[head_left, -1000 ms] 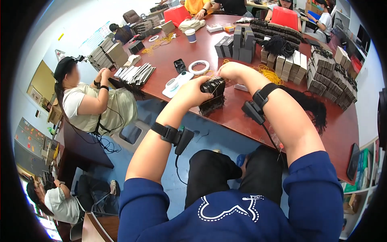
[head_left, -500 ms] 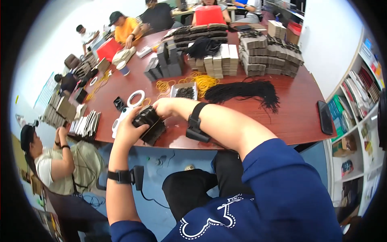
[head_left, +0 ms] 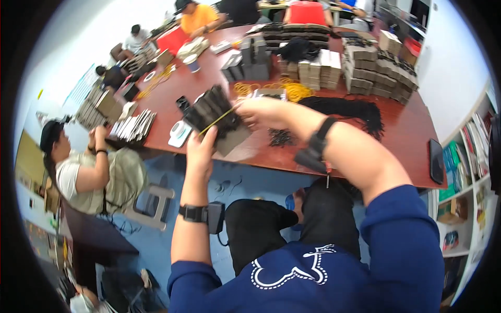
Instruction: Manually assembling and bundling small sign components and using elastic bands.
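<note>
The table [head_left: 402,148] spreads beneath and beyond both sets of fingers. Grey stacks [head_left: 381,75] stand on it, well to the right of the fingers and farther off. The black cords [head_left: 347,112] lie in a long hank to the right of the right fingers, partly behind that forearm. White sheets [head_left: 134,124] lean in a row, well left of the left fingers.

The bundle [head_left: 211,112], dark on top and grey below, is tilted between the two hands, above the table's near edge. The left hand [head_left: 200,151] grips it from below, thumb pressed on its near face, the other fingers mostly hidden. The right hand [head_left: 255,112] has its fingers curled in at the bundle's right edge; blur hides what they pinch.

Yellow coils [head_left: 297,91] and a white box [head_left: 270,94] sit just beyond the right fingers. Black bits [head_left: 282,137] are scattered near them, on the near side. Thinnest is the yellow band [head_left: 218,121], slanting across the bundle from the left thumb to the right fingers.
</note>
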### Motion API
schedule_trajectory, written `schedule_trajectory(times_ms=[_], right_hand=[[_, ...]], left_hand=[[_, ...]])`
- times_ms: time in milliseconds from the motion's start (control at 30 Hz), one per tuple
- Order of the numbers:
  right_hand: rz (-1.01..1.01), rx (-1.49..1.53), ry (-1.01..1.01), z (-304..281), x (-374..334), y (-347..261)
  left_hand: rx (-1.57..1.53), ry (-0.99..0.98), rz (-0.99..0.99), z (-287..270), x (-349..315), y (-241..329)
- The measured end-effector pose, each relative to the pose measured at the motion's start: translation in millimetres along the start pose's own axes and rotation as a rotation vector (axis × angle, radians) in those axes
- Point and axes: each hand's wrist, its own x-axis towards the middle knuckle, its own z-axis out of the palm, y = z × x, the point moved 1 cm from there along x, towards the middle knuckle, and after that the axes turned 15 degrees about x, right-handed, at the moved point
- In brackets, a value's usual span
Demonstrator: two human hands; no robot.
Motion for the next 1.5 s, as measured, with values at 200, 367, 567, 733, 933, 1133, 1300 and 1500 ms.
schedule_trajectory(times_ms=[200,367,567,733,933,1133,1300,1500], right_hand=[[-0.050,-0.038,0.079,14.2,-78.4,-7.9],[-0.141,0.240,0.060,-25.8,-161.0,4.1],[-0.186,0.139,0.321,-19.3,-217.3,20.5],[-0.335,0.249,0.520,-31.0,-272.9,12.6],[-0.716,0.063,0.746,-103.6,-328.7,-82.7],[-0.729,-0.020,1.174,-239.0,-323.0,-172.7],[-0.592,-0.076,1.354,-275.7,-295.5,-178.1],[0.079,-1.571,1.551,-303.5,-299.2,-176.1]], left_hand=[[-0.110,-0.255,-0.052,48.4,-11.5,44.6],[-0.188,-0.387,0.015,125.9,-34.7,67.9],[-0.157,-0.489,-0.074,173.4,-52.2,57.9],[0.024,-0.370,0.136,169.3,-52.8,31.0],[0.823,-0.002,0.338,121.5,-35.5,-41.9],[1.126,0.055,0.579,126.5,-37.3,-46.2],[1.135,0.035,0.543,129.7,-35.3,-48.7],[1.063,0.015,0.499,127.1,-35.2,-43.2]])
